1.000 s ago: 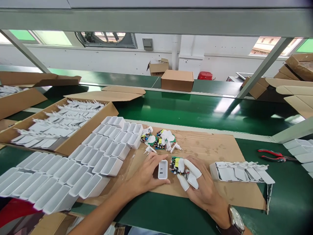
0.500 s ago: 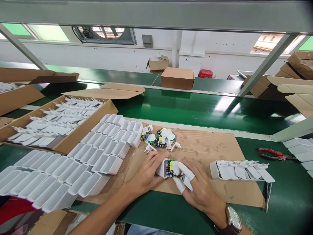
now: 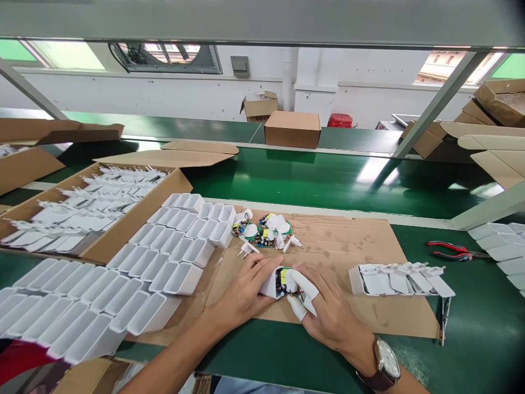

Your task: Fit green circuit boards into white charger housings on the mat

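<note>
My left hand [image 3: 241, 293] grips a white charger shell [image 3: 269, 283] tipped on its side over the brown cardboard sheet [image 3: 348, 241]. My right hand [image 3: 326, 306], with white finger cots on several fingertips and a watch on the wrist, holds a small green circuit board [image 3: 282, 276] partly inside the shell's open end. Both hands meet at the front middle of the cardboard. A small heap of loose circuit boards and plug parts [image 3: 264, 232] lies just beyond them.
Rows of empty white shells [image 3: 135, 273] lie at the left, with a cardboard box of white parts [image 3: 82, 210] behind. A row of assembled plugs [image 3: 400, 279] sits at the right, red pliers [image 3: 449, 250] beyond. A green conveyor belt [image 3: 328, 180] carries a closed carton [image 3: 292, 129].
The shell stood upright in my left hand and the board was beside it; the shell has tipped over and the board has gone into its open end. Both hands moved closer together.
</note>
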### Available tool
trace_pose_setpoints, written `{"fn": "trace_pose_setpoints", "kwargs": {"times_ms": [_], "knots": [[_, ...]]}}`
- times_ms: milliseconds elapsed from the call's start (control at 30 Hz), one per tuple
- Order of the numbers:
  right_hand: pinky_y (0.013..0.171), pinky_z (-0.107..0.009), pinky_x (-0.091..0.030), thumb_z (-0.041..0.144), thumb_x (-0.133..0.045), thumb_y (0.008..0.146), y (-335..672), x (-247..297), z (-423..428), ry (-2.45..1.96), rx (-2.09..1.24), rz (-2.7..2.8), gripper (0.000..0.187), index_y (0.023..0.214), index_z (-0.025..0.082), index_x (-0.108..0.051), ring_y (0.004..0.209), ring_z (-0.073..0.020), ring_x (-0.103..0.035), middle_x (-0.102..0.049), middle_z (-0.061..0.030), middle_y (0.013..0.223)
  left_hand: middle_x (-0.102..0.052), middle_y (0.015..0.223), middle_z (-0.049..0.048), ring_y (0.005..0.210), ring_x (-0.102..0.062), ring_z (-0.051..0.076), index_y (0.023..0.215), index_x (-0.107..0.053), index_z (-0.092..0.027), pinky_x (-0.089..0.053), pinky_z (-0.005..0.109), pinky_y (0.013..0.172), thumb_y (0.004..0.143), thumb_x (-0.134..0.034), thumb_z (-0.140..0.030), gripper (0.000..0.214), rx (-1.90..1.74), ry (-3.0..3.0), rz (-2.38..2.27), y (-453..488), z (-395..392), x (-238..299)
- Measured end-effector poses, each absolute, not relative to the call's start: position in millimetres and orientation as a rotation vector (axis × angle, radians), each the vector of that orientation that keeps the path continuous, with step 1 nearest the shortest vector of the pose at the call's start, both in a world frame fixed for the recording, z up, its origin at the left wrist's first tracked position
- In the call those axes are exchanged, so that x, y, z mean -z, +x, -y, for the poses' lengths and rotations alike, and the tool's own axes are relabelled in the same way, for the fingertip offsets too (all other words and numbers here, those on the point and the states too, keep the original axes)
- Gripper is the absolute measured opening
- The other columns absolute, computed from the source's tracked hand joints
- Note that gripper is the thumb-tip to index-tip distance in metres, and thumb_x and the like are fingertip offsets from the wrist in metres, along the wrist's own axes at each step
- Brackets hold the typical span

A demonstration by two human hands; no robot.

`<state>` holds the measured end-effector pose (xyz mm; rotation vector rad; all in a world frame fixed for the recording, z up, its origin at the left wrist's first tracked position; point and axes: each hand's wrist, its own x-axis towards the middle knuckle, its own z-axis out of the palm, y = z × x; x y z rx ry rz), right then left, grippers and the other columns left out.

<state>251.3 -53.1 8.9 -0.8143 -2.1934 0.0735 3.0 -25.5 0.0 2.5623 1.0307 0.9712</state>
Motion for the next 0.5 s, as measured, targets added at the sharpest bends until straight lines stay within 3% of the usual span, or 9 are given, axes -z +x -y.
{"fn": "trace_pose_setpoints", "kwargs": {"times_ms": [500], "knots": [[0.103,-0.053,-0.061,0.000,-0.051,0.085,250.0,-11.6,53.7,-0.822,0.022,2.206,0.055,0.140,0.002,-0.054,0.131,-0.0366,-0.059,-0.064,-0.0247,0.138,-0.072,0.133,0.0118,0.112,-0.056,0.027,0.161,-0.041,-0.022,-0.055,0.042,0.101,0.097,-0.075,-0.021,0.072,-1.018,2.606,-1.034,4.9,24.4,2.6]]}}
